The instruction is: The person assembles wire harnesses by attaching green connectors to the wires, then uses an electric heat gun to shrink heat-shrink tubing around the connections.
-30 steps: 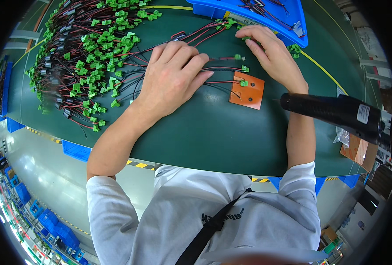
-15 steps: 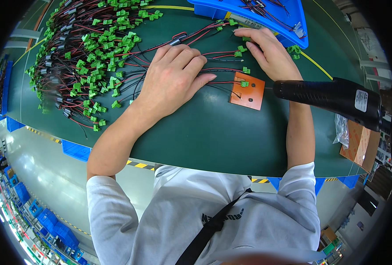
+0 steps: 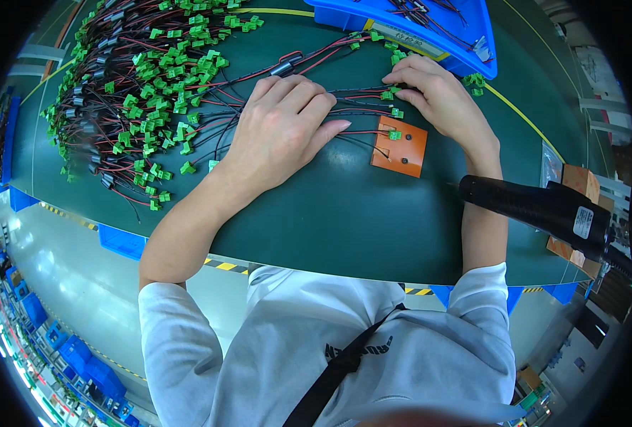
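Observation:
Bent over red and black wires, my left hand (image 3: 284,128) presses them to the green table, its thumb stretched out to the right. The wires (image 3: 359,112) run out from under it toward green connectors (image 3: 397,112). My right hand (image 3: 444,99) has thumb and fingertips together at a black wire's end, close beside another green connector (image 3: 386,95). Just below, an orange plate (image 3: 401,158) with dark round fasteners carries a green connector (image 3: 395,135) on its upper part. A black power screwdriver (image 3: 536,203) hangs above my right forearm, its tip blurred.
A large heap of wire harnesses (image 3: 138,85) with green connectors covers the table's left side. At the back, a blue bin (image 3: 483,50) holds more wires. Cardboard (image 3: 579,181) and a clear plastic bag (image 3: 551,167) lie at the right edge.
My right hand has drawn slightly down from the bin, its fingers closing at the wire end. The screwdriver has swung right and down. My left hand has stayed put.

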`<state>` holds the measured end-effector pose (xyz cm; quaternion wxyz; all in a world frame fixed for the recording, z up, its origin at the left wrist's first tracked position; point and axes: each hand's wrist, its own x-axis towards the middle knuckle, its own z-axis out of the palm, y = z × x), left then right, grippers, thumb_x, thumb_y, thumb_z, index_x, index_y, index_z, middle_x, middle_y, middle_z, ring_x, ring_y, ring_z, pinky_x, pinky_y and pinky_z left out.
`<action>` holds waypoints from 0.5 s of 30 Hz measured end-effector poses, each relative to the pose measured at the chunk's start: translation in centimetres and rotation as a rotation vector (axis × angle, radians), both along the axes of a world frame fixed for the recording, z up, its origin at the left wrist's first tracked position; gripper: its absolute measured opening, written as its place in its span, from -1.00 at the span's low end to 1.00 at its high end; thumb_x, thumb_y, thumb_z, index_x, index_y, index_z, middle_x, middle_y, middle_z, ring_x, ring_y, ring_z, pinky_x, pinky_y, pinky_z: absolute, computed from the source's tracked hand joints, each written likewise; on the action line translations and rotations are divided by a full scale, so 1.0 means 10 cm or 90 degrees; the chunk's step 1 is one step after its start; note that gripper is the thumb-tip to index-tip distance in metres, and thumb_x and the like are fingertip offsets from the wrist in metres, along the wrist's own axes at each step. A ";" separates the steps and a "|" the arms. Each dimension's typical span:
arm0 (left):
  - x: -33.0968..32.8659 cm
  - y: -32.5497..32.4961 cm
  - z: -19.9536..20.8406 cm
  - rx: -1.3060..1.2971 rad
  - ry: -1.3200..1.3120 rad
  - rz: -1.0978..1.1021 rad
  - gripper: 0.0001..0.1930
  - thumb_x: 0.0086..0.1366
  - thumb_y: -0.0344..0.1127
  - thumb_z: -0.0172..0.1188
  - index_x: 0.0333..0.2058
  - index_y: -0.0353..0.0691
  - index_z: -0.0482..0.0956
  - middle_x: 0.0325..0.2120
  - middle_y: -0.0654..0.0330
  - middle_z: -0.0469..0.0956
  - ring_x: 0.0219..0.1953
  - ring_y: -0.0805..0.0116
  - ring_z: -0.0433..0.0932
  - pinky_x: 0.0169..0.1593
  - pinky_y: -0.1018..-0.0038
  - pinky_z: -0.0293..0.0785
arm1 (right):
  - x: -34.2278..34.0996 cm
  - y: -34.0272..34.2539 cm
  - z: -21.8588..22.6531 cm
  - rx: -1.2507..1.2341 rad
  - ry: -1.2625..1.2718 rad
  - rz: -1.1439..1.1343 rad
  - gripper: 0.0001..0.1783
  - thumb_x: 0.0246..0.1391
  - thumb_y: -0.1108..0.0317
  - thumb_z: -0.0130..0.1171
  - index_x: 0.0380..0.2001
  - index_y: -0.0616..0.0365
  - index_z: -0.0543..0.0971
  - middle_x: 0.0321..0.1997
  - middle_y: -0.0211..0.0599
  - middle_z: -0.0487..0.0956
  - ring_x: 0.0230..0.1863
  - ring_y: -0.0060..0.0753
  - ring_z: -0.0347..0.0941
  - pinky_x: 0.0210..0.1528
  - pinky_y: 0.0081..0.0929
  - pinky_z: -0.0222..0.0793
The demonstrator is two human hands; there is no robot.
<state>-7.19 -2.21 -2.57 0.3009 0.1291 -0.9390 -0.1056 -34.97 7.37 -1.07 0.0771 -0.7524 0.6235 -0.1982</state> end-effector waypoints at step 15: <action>-0.03 0.00 0.03 -0.038 0.013 0.055 -0.58 0.21 -0.11 0.49 -0.05 -0.23 0.67 -0.09 0.17 0.66 0.03 0.09 0.58 0.07 0.14 0.44 | -0.01 0.01 -0.03 0.039 -0.030 -0.044 -0.75 0.16 0.52 0.32 -0.08 0.19 0.61 -0.15 -0.18 0.63 -0.09 -0.06 0.60 -0.03 -0.16 0.53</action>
